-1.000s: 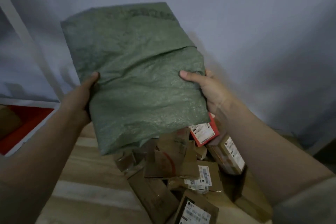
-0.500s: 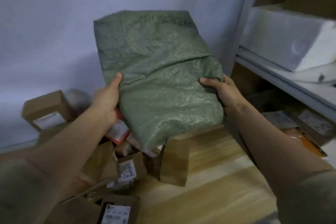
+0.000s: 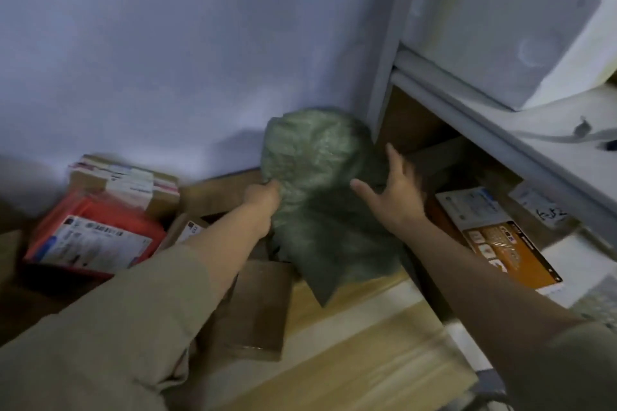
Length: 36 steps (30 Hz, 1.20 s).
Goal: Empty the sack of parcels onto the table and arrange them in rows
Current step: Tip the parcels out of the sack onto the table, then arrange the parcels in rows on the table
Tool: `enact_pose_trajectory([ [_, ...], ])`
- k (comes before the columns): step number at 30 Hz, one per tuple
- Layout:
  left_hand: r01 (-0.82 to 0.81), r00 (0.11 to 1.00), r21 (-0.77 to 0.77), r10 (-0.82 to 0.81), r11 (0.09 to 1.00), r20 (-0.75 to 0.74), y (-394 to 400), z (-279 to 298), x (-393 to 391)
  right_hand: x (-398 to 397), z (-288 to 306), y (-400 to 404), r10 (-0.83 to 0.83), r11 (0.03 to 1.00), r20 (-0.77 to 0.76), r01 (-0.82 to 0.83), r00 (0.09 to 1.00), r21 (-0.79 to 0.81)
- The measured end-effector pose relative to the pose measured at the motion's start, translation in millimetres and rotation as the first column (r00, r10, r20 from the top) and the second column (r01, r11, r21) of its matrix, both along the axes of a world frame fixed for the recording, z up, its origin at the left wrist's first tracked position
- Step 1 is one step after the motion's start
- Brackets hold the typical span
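The green woven sack (image 3: pixel 317 183) is crumpled against the far right corner of the wooden table (image 3: pixel 350 354), by the wall. My left hand (image 3: pixel 262 198) grips its left edge. My right hand (image 3: pixel 390 190) hovers at the sack's right side with fingers spread, holding nothing. Parcels lie heaped on the table's left: a red one with a white label (image 3: pixel 93 237), a brown box with labels (image 3: pixel 127 183) behind it, and a flat brown box (image 3: pixel 257 307) under my left forearm.
A grey shelf unit (image 3: pixel 484 103) stands on the right with a white foam box (image 3: pixel 500 20) on top. Under the shelf lie an orange-and-white package (image 3: pixel 500 243) and other labelled parcels. A pale wall closes the back.
The sack has dropped from in front of me down into the far corner and is crumpled. My right hand has let go and opened. The view has swung further right.
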State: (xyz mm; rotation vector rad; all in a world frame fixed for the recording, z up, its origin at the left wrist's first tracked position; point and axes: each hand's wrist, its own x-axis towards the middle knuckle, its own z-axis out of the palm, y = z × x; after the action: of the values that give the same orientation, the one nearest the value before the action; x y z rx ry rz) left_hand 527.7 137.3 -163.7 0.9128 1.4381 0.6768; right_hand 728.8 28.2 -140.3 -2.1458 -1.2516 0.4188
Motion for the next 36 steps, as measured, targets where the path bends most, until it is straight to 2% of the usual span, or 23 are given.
enact_pose_trajectory([
  [3, 0.002, 0.998, -0.013, -0.003, 1.000, -0.061, 4.2, -20.7, 8.3, -24.0, -20.6, 9.0, 0.292, 0.935, 0.049, -0.275, 0.955, -0.225],
  [5, 0.014, 0.994, -0.013, -0.015, 1.000, -0.105, 10.3, -23.8, 6.4, -39.4, -38.3, 20.4, 0.414, 0.860, 0.093, -0.356, 0.905, -0.366],
  [9, 0.193, 0.971, 0.082, -0.179, 0.978, -0.158, 5.8, -17.1, -6.5, -59.3, -70.9, 50.2, 0.493, 0.793, 0.237, -0.321, 0.837, -0.517],
  [11, 0.370, 0.915, 0.213, -0.314, 0.905, -0.255, -6.4, -14.6, -25.4, -61.2, -83.9, 70.8, 0.474, 0.774, 0.268, -0.252, 0.839, -0.581],
  [13, 0.567, 0.793, 0.306, -0.407, 0.765, -0.454, -19.9, -13.1, -52.3, -57.6, -94.9, 88.0, 0.441, 0.752, 0.275, -0.184, 0.855, -0.633],
  [14, 0.644, 0.708, 0.313, -0.389, 0.698, -0.590, -26.8, -10.3, -68.0, -55.1, -99.7, 93.3, 0.427, 0.733, 0.264, -0.160, 0.865, -0.661],
  [16, 0.770, 0.499, 0.299, -0.240, 0.563, -0.833, -38.9, -1.0, -102.8, -55.6, -106.3, 97.0, 0.376, 0.709, 0.223, -0.124, 0.899, -0.694],
  [17, 0.820, 0.392, 0.263, -0.163, 0.508, -0.905, -44.3, 4.8, -120.9, -61.1, -107.5, 95.5, 0.332, 0.727, 0.217, -0.103, 0.918, -0.678],
  [18, 0.850, 0.292, 0.210, -0.100, 0.482, -0.951, -49.3, 9.0, -141.1, -71.7, -107.5, 91.3, 0.282, 0.780, 0.231, -0.082, 0.931, -0.621],
  [20, 0.853, 0.164, 0.138, -0.007, 0.504, -0.986, -62.1, 16.0, -182.4, -102.7, -104.6, 76.2, 0.177, 0.938, 0.290, -0.073, 0.940, -0.338],
  [21, 0.843, 0.123, 0.122, 0.034, 0.525, -0.992, -70.3, 19.9, -202.4, -121.5, -100.8, 67.3, 0.164, 0.980, 0.320, -0.116, 0.933, -0.163],
  [22, 0.840, 0.071, 0.096, 0.068, 0.535, -0.995, -78.4, 21.9, -221.9, -141.2, -97.1, 58.6, 0.197, 0.980, 0.348, -0.197, 0.916, -0.034],
  [24, 0.846, -0.083, -0.021, 0.092, 0.532, -0.992, -95.6, 28.8, -255.4, -184.5, -84.2, 46.0, 0.353, 0.912, 0.433, -0.408, 0.829, 0.037],
  [26, 0.835, -0.241, -0.159, 0.091, 0.527, -0.966, -111.3, 35.8, -284.4, -233.7, -67.4, 41.4, 0.519, 0.803, 0.512, -0.596, 0.685, -0.017],
  [28, 0.802, -0.334, -0.238, 0.082, 0.548, -0.939, -119.7, 37.9, -305.5, -288.4, -47.3, 42.2, 0.634, 0.668, 0.576, -0.740, 0.515, -0.074],
  [31, 0.758, -0.350, -0.256, 0.042, 0.600, -0.936, -124.3, 35.9, -322.0, -372.6, -19.9, 43.4, 0.724, 0.482, 0.634, -0.856, 0.270, -0.186],
  [34, 0.690, -0.351, -0.286, -0.038, 0.665, -0.935, -122.3, 33.0, -349.0, -419.6, -12.4, 53.6, 0.795, 0.430, 0.594, -0.805, 0.123, -0.409],
  [36, 0.684, -0.355, -0.291, -0.044, 0.669, -0.934, -123.1, 33.6, -380.8, -424.9, -17.2, 61.1, 0.766, 0.438, 0.642, -0.725, -0.008, -0.531],
])
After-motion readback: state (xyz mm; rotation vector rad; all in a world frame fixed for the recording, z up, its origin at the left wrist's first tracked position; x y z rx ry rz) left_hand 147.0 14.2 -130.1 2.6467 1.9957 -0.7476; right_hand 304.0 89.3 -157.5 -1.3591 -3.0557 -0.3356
